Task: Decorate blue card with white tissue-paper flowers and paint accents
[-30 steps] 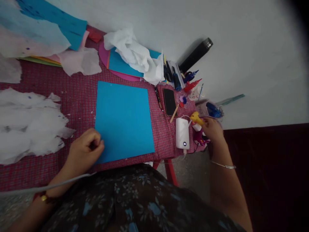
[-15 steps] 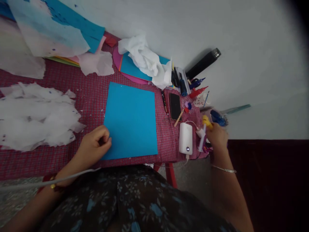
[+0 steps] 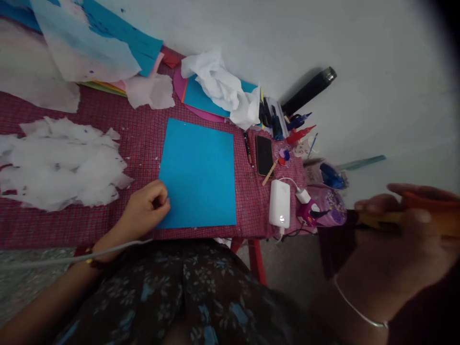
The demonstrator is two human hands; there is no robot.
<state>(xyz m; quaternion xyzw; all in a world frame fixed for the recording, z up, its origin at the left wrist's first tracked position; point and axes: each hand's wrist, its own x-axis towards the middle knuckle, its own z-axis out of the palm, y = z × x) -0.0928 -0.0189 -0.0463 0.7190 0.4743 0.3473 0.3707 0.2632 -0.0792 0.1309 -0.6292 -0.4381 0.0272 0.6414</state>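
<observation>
A square sheet of blue paper (image 3: pixel 199 175) lies flat on the table in front of me. My left hand (image 3: pixel 149 205) rests at its lower left edge, curled into a loose fist with a hollow visible inside. Far to the right, past the table's end, my right hand (image 3: pixel 406 239) is dim and partly cut off by the frame. Its fingers are closed around a yellow-orange object (image 3: pixel 383 220), whose kind I cannot make out. Nearest to that hand on the table are a purple clear-sided container (image 3: pixel 332 203) and a white power bank (image 3: pixel 279 205).
Torn white tissue (image 3: pixel 68 163) is heaped on the left of the checked tablecloth (image 3: pixel 143 139). Right of the blue sheet lie a pencil (image 3: pixel 247 148), a phone (image 3: pixel 264 155) and a wooden stick (image 3: pixel 270 172). A black bottle (image 3: pixel 309 91) leans near the wall. A cable crosses my left wrist.
My right hand has moved right from the table's end, carrying a yellow item away from the purple container. My left hand stays curled at the paper's edge. The view has shifted slightly.
</observation>
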